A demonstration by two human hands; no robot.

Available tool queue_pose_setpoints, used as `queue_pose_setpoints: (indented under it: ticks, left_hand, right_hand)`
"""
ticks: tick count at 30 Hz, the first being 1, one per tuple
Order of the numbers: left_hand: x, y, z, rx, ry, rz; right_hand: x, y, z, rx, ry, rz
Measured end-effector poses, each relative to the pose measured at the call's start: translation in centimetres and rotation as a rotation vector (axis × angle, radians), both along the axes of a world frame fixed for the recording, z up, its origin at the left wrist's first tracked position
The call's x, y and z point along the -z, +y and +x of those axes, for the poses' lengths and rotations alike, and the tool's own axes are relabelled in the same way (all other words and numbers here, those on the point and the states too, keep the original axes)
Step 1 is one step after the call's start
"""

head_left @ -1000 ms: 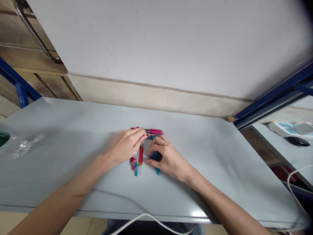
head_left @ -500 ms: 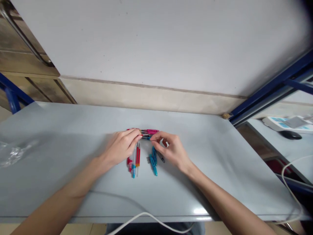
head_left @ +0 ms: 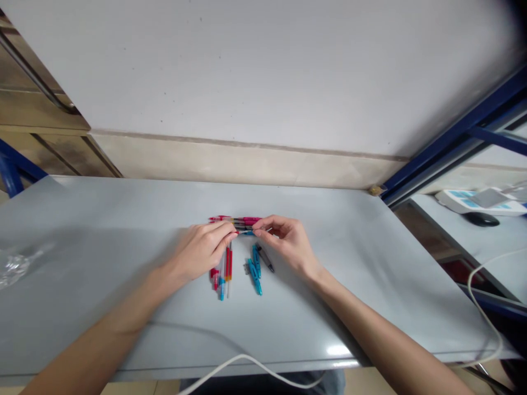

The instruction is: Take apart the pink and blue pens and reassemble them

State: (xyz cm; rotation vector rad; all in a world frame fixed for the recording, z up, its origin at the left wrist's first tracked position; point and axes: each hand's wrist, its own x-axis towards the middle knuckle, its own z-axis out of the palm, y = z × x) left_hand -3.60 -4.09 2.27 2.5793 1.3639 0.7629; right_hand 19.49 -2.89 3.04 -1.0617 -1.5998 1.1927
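Note:
My left hand point(head_left: 202, 247) is closed on a thin red pen refill point(head_left: 242, 232), whose pale tip points to the right. The thumb and forefinger of my right hand point(head_left: 291, 242) pinch together at that tip; what is between them is too small to make out. Behind the hands lie several pink and dark pens point(head_left: 250, 220), partly covered. Below my left hand are red refills point(head_left: 229, 263), a red pen part point(head_left: 216, 280) and a blue-ended clear piece point(head_left: 222, 288). Nearer my right hand rest two teal pen barrels point(head_left: 254, 277) and a dark grey one point(head_left: 265, 259).
Crumpled clear plastic point(head_left: 16, 269) lies at the table's left edge. A white cable point(head_left: 242, 357) loops across the front edge. To the right, a side desk holds a black mouse point(head_left: 481, 219) and a white-blue device point(head_left: 453, 202). A wall rises behind the grey table point(head_left: 123, 219).
My right fingertips have come up to the refill's tip, in line with it. My left hand keeps its hold. The whole view has shifted slightly.

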Motion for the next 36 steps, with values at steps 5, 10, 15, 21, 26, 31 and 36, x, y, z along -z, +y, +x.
queue_pose_setpoints:
  ticks: [5, 10, 15, 21, 26, 31, 36]
  left_hand:
    - [0.2, 0.0, 0.0, 0.004, 0.011, -0.021]
    - [0.3, 0.0, 0.1, 0.009, 0.022, -0.016]
    - [0.3, -0.4, 0.4, 0.056, 0.035, 0.003]
    - [0.6, -0.8, 1.0, 0.068, 0.096, 0.086]
    - [0.6, -0.8, 1.4, 0.051, 0.11, 0.147]
    - [0.4, -0.9, 1.5, 0.029, 0.09, 0.171]
    - [0.4, -0.7, 1.2, -0.022, 0.083, 0.163]
  right_hand:
    - [0.1, -0.1, -0.1, -0.005, -0.002, 0.003]
    - [0.3, -0.2, -0.4, -0.033, -0.013, 0.019]
    - [0.0, -0.8, -0.8, -0.063, -0.068, 0.083]
    - [0.1, -1.5, -1.4, 0.003, -0.135, 0.076]
    - [0.0, -1.5, -1.6, -0.05, -0.115, 0.036]
    - [-0.5, -1.4, -1.6, -0.066, -0.112, 0.07]
    - [-0.3, -1.2, -1.4, -0.054, -0.068, 0.076]
